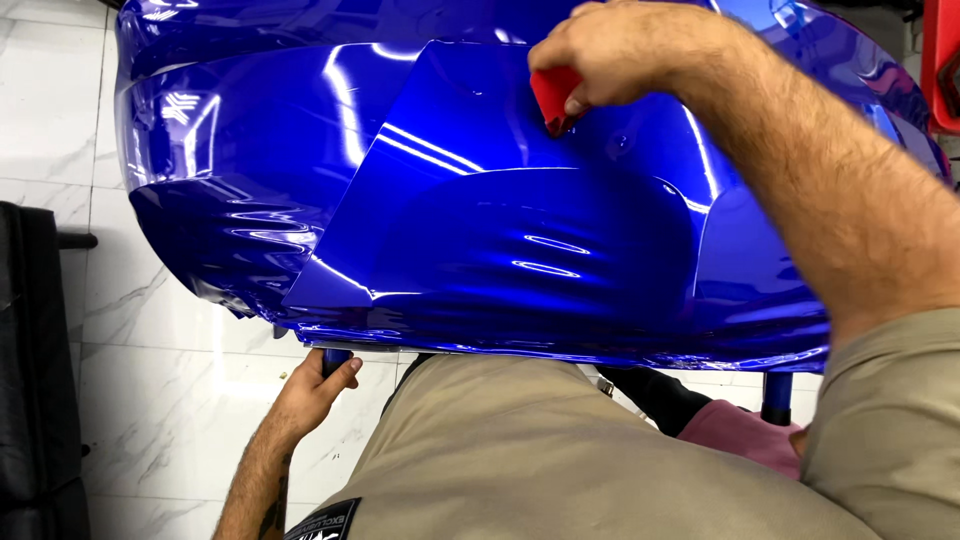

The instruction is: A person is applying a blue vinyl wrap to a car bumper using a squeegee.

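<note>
A glossy blue car body panel point(240, 150) fills the upper view, with a loose sheet of blue wrap film point(480, 230) lying over its middle. My right hand point(620, 50) reaches across from the right and presses a small red squeegee point(553, 97) against the film near the panel's top. My left hand point(315, 390) is under the panel's near edge at the lower left, its fingers curled around a dark blue stand post point(336, 360). The lower corners of the film stand off the panel, unstuck.
White marble-look floor tiles point(160, 420) lie below and to the left. A black upholstered object point(35, 380) stands at the left edge. A second blue stand post point(777, 397) and a pink cloth point(740, 435) show at lower right. Something red point(940, 60) is at top right.
</note>
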